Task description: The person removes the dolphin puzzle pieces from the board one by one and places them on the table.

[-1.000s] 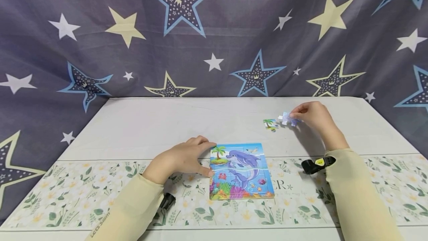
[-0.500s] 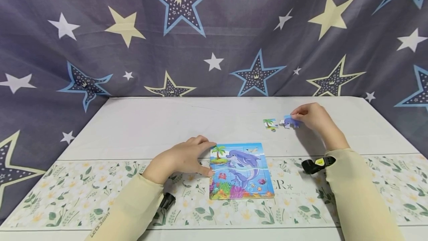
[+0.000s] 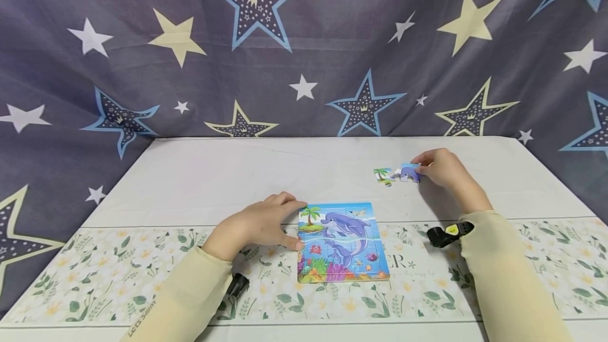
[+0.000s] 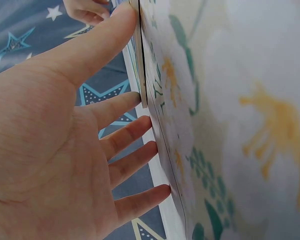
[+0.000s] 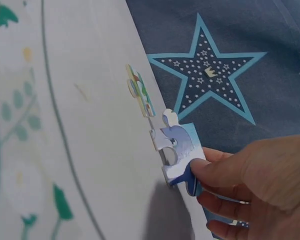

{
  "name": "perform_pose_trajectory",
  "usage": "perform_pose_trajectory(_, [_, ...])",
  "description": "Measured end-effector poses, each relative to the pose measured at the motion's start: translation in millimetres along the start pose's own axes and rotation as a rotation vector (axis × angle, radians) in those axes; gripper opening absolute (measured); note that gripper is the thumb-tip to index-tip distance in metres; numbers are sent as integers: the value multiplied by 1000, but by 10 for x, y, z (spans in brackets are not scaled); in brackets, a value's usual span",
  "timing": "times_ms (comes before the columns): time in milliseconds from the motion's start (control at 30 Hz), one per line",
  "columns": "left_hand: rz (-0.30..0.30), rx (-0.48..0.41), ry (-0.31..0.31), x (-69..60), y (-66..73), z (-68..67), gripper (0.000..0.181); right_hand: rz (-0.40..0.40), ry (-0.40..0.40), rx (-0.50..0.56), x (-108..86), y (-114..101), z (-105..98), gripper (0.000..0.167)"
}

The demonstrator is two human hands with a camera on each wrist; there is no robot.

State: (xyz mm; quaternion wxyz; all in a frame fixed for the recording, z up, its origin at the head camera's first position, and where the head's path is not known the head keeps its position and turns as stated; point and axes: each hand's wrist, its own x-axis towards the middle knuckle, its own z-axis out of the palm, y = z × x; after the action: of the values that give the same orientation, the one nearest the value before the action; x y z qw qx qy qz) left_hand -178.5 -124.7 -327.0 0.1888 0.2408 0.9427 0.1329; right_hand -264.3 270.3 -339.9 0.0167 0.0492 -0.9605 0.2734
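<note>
My right hand [image 3: 445, 172] pinches a dolphin-head jigsaw piece [image 5: 185, 142] between thumb and fingers at the back right of the table. Just left of it lies a palm-tree jigsaw piece [image 3: 382, 175]. In the right wrist view, a knob of the held piece sits close to the palm-tree piece [image 5: 141, 94]; whether they touch I cannot tell. My left hand [image 3: 258, 227] rests by a square dolphin picture puzzle [image 3: 339, 244], thumb and index fingertip touching its left edge. The left wrist view shows its fingers [image 4: 127, 137] spread and nearly straight.
A white table [image 3: 228, 173] carries a flowered band [image 3: 157, 257] across its front half. Behind it hangs a dark curtain [image 3: 304, 30] with stars. Black wrist straps [image 3: 446, 235] sit at both sleeves.
My right hand has shifted slightly left and toward me. The piece it holds has turned, its printed face now plain to see, and sits closer to the palm-tree piece. The left hand stays put.
</note>
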Motion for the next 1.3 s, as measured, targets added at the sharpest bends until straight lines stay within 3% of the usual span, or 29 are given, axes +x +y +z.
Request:
perform_pose_trajectory(300, [3, -1, 3, -4, -7, -5, 87, 29, -7, 8, -16, 53, -45, 20])
perform_pose_trajectory(967, [10, -19, -2, -15, -4, -11, 87, 34, -62, -29, 30, 31, 86, 25])
perform_pose_trajectory(1300, [11, -22, -5, -16, 6, -8, 86, 50, -41, -30, 23, 31, 100, 24])
